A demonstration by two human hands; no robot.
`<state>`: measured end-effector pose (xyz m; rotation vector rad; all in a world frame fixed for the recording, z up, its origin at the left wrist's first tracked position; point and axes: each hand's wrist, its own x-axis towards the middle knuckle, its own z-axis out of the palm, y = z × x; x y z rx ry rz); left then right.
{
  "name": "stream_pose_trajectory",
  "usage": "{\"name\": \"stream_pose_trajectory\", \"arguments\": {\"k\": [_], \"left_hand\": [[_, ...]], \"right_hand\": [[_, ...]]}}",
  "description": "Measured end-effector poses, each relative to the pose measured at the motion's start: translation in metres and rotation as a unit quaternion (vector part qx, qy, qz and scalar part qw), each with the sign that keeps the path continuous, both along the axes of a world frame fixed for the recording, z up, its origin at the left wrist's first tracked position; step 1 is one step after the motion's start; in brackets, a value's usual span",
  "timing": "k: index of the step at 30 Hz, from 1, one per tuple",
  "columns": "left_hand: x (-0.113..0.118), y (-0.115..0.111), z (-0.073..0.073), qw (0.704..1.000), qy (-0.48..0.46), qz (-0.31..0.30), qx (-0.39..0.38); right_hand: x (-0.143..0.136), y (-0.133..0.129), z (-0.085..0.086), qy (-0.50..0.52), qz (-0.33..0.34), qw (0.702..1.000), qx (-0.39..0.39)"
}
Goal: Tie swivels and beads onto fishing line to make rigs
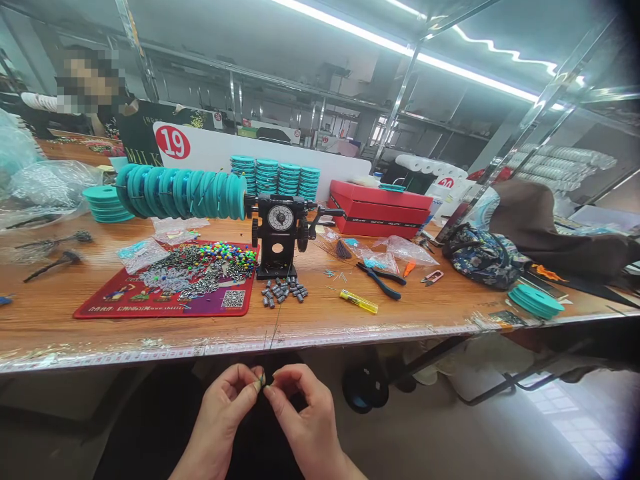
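Note:
My left hand [225, 407] is closed in a pinch, with a small bit of thin dark line [263, 377] at its fingertips. Close beside it, my right hand [305, 413] also pinches, its thumb and forefinger meeting at the same spot; what it holds is too small to make out. Both hands are in front of the table edge, above dark clothing. Thin strands [273, 333] run from near the hands up over the edge toward small grey cylinders [280, 291]. Behind those stands a black hand-cranked winder [278, 247] with a dial, carrying a row of teal spools [180, 192].
Beads and small metal parts cover a red mat [105, 300] at left. To the right lie pliers [383, 283], a yellow tube [359, 302], thread snips [432, 277] and teal discs [535, 301]. A red box [377, 212] stands behind. Another person is at far left.

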<state>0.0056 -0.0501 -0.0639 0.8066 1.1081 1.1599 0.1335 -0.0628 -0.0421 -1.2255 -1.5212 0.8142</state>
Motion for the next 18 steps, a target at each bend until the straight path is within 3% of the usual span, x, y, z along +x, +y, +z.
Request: {"name": "stream_pose_trajectory", "arguments": {"k": [6,14,18], "left_hand": [[-0.0007,-0.0022,0.0011,1.000,0.000,0.002,0.000],[-0.0001,-0.0003,0.0044,1.000,0.003,0.001,-0.012],[-0.0009,-0.0009,0.0040,1.000,0.005,-0.001,-0.012]], "right_hand": [[-0.0002,0.0014,0.0009,0.000,0.008,1.000,-0.023],[0.0001,0.0008,-0.0010,-0.055,0.022,0.998,0.011],[-0.0007,-0.0007,-0.0033,-0.042,0.026,0.998,-0.024]]}}
